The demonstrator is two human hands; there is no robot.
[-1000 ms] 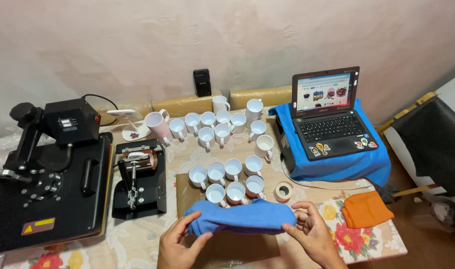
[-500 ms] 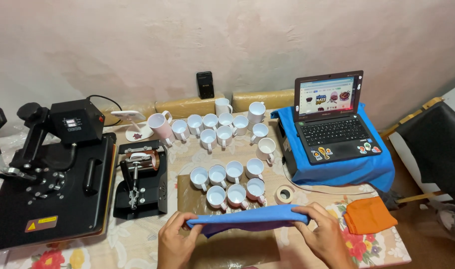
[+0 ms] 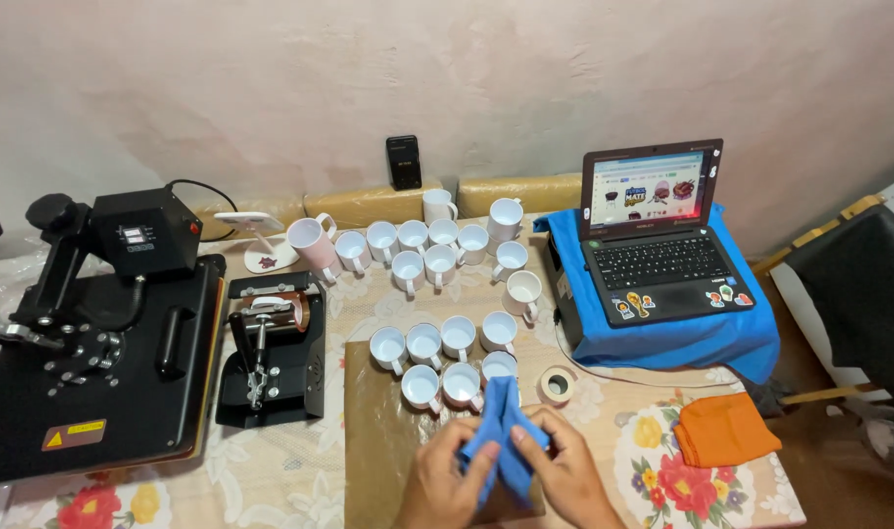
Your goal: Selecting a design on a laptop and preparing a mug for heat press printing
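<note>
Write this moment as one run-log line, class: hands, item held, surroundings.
left hand: gripping blue cloth | right hand: gripping blue cloth, bunched between both | nearby: white mugs, tape roll | surface: brown sheet
</note>
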